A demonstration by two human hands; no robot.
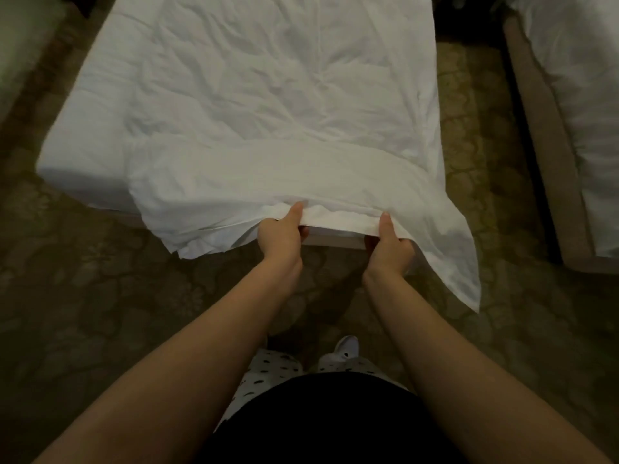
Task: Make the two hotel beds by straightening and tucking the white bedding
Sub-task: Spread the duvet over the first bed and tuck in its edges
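At six o'clock of the bed (80,135), the left hand (281,237) and right hand (390,246) each pinched the white sheet (254,105) hem, thumbs on top.

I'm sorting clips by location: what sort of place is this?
Probably a hotel room with twin beds: one bed under wrinkled white bedding, its foot edge held by the left hand and right hand, a second bed on the right, and patterned carpet between.

We see a patterned carpet (100,313) across the floor. Below us show a white slipper (346,348), spotted trousers (268,370) and a dark top (335,423).
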